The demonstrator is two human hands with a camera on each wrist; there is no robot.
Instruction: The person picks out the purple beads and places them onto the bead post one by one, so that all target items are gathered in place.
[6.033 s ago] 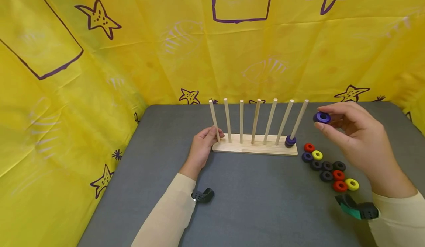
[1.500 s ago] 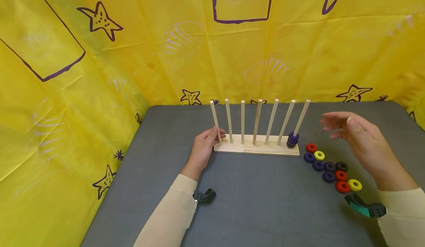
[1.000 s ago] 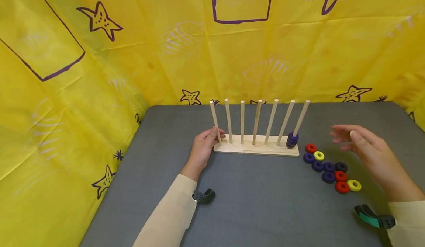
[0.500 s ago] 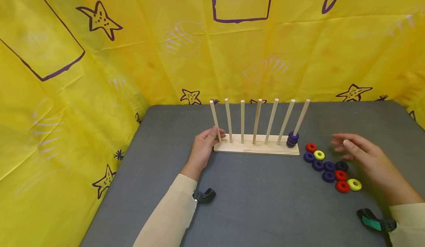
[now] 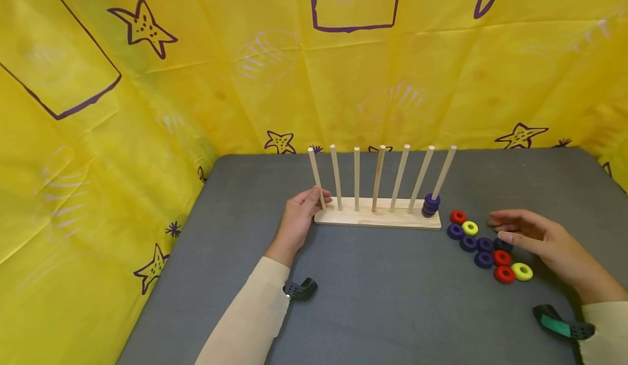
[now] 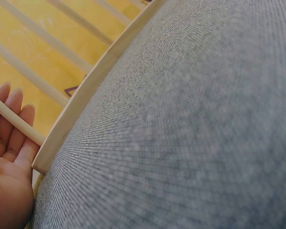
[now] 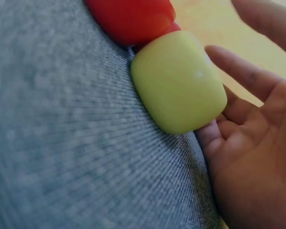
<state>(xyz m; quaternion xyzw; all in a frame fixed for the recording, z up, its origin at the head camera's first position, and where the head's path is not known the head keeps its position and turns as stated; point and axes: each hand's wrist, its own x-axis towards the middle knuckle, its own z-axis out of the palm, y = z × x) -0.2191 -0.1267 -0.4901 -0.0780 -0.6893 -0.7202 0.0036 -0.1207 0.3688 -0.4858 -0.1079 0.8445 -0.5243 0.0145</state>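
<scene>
- Where the leftmost peg [image 5: 315,170] rises from the wooden stand [image 5: 373,219], the left hand [image 5: 298,213] holds it between thumb and fingers; in the left wrist view the fingers lie behind the peg and the thumb is out of frame.
- The right hand [image 5: 551,239] is low beside the loose rings [image 5: 485,250], thumb and fingers bent and apart, gripping nothing.
- Its thumb tip partly covers a dark ring [image 5: 501,249]; whether it touches that ring cannot be told.
- Seen from the right wrist, the fingers spread behind the near yellow ring [image 7: 178,83], which sits against a red one.
- Ten rings lie flat on the grey table [image 5: 373,299], right of the stand, in an uneven line slanting toward the person: three red, two yellow, four blue and the dark one.
- At the far end of that line, a red ring [image 5: 458,221] is just beside a yellow one and a blue one.
- On the rightmost peg [image 5: 444,171] a stack of blue rings [image 5: 430,206], apparently three, rests at the base; the other six pegs are bare of rings.
- Both arms wear pale sleeves [image 5: 245,316] and dark wrist straps [image 5: 301,290].
- Behind the table hangs a yellow cloth [image 5: 333,92] printed with starfish and fish.
</scene>
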